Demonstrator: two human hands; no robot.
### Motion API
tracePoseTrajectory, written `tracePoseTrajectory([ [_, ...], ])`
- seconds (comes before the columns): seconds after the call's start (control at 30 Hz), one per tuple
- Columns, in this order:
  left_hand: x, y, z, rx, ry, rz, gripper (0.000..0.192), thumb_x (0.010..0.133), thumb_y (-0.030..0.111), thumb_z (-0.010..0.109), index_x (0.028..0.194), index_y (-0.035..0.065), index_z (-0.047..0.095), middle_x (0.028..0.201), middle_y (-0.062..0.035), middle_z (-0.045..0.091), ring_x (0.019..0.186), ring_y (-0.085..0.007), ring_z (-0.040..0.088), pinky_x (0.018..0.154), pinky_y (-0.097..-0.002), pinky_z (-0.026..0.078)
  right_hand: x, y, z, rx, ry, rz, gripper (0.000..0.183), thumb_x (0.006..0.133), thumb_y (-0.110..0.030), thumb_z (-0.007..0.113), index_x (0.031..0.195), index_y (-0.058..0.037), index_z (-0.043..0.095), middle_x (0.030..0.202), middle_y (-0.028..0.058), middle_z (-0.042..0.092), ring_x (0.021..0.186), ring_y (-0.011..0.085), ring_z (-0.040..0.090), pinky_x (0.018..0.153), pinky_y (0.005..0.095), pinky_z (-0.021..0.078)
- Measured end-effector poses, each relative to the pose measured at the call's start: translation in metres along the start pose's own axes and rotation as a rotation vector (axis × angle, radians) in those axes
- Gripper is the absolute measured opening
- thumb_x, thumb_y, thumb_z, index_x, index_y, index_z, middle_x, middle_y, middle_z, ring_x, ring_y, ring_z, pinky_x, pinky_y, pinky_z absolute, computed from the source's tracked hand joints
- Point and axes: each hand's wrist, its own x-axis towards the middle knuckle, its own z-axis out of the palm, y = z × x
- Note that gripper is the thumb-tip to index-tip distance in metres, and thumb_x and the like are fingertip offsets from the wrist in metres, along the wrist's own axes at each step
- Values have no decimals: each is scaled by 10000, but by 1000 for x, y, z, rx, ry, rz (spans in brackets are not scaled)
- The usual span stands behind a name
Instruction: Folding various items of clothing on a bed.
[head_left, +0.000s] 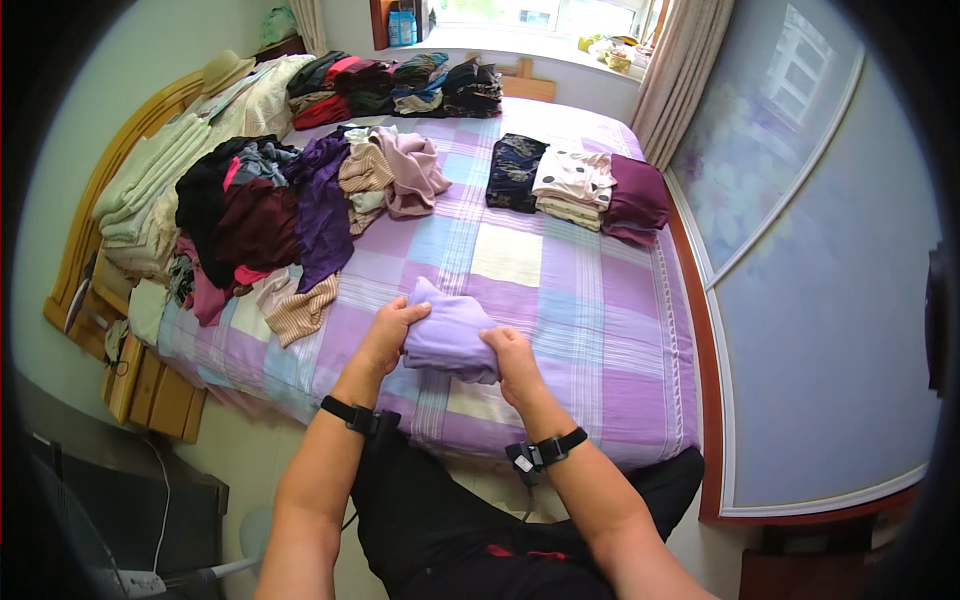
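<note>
A folded lavender garment (450, 330) is held between my two hands over the near part of the bed. My left hand (388, 330) grips its left edge, thumb on top. At the right edge, my right hand (517, 364) pinches it, with the fingers partly hidden beneath the cloth. Under it lies a purple, blue and cream checked bedspread (510, 255). Ahead and to the right sit a folded dark patterned garment (516, 172), a stack topped by a polka-dot garment (574, 176) and a folded burgundy garment (637, 193).
A loose heap of clothes (255, 217) covers the bed's left side. Folded stacks (405, 86) line the far edge. Quilts (157, 180) lie against the wooden headboard (124, 180). A wardrobe with sliding doors (817, 300) stands close on the right, a nightstand (157, 390) at left.
</note>
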Motion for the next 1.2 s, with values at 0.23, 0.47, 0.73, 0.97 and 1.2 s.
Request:
tracePoseTrajectory([
  [0.23, -13, -21, 78, -252, -91, 144, 303, 994, 181, 675, 1230, 4, 607, 1071, -113, 687, 934, -184, 677, 846, -329, 567, -21, -52, -57, -127, 72, -271, 301, 933, -160, 748, 1142, 20, 628, 1028, 75, 682, 913, 132, 637, 826, 285, 518],
  [0.47, -20, -114, 83, -54, 92, -157, 244, 968, 207, 715, 1108, 37, 610, 850, -50, 669, 560, -114, 601, 410, -249, 427, -43, 6, -125, -274, 90, 114, 373, 927, -285, 775, 1121, 18, 674, 1013, 99, 724, 875, 148, 687, 734, 304, 566],
  [0.73, -23, -93, 87, -345, -109, -456, 259, 985, 132, 679, 1136, -62, 595, 924, -133, 716, 698, -192, 741, 524, -307, 623, -60, 19, -104, -60, -41, 187, 396, 952, -377, 737, 1176, -55, 679, 1025, 47, 726, 878, 151, 708, 703, 332, 606],
  [0.97, 6, -130, 62, -590, -371, -539, 217, 1015, 143, 632, 1116, -48, 619, 966, -149, 746, 804, -205, 766, 711, -299, 667, -61, 39, -95, 554, -138, 179, 475, 974, -377, 727, 1316, -75, 595, 1226, 104, 704, 1125, 263, 697, 955, 493, 579],
  [1.2, -10, -111, 61, -195, -202, -445, 295, 971, 206, 701, 1117, -37, 618, 925, -141, 733, 726, -225, 751, 568, -308, 630, -50, 21, -84, 335, 71, 291, 460, 936, -339, 773, 1270, -67, 611, 1167, 106, 698, 990, 251, 717, 790, 497, 621],
])
